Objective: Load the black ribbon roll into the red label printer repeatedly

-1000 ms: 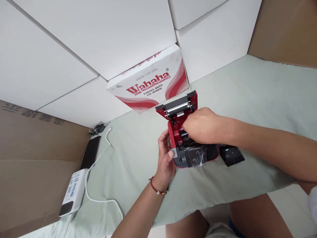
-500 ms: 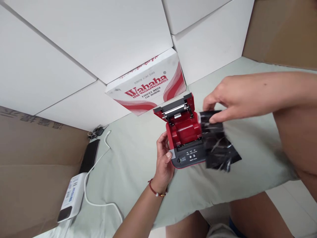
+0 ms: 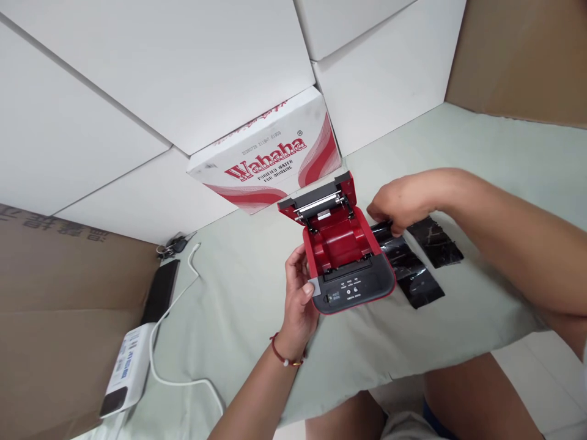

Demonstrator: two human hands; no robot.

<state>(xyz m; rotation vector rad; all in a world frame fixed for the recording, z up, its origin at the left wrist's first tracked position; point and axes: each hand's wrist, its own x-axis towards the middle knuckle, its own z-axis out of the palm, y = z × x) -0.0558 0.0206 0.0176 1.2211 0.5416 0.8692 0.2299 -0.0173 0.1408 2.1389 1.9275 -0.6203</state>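
A small red printer (image 3: 343, 244) with its lid open sits on the pale green cloth (image 3: 257, 287); its paper bay is empty. My left hand (image 3: 297, 293) grips the printer's left front corner, thumb on a grey tab. My right hand (image 3: 398, 205) is just right of the printer, its fingers closed on the end of a black plastic-wrapped item (image 3: 410, 269) that lies on the cloth. A second black wrapper (image 3: 435, 242) lies beside it.
A Wahaha water carton (image 3: 270, 156) stands behind the printer among white boxes. At the left lie a black phone (image 3: 159, 292), keys (image 3: 172, 246), and a white device (image 3: 123, 366) with a white cable (image 3: 172, 305). Brown cardboard flanks both sides. My knees are below the cloth edge.
My right hand lifted the black wrapped item out of the printer's bay, carried it right, and lowered it onto the cloth. The left hand kept its hold on the printer.
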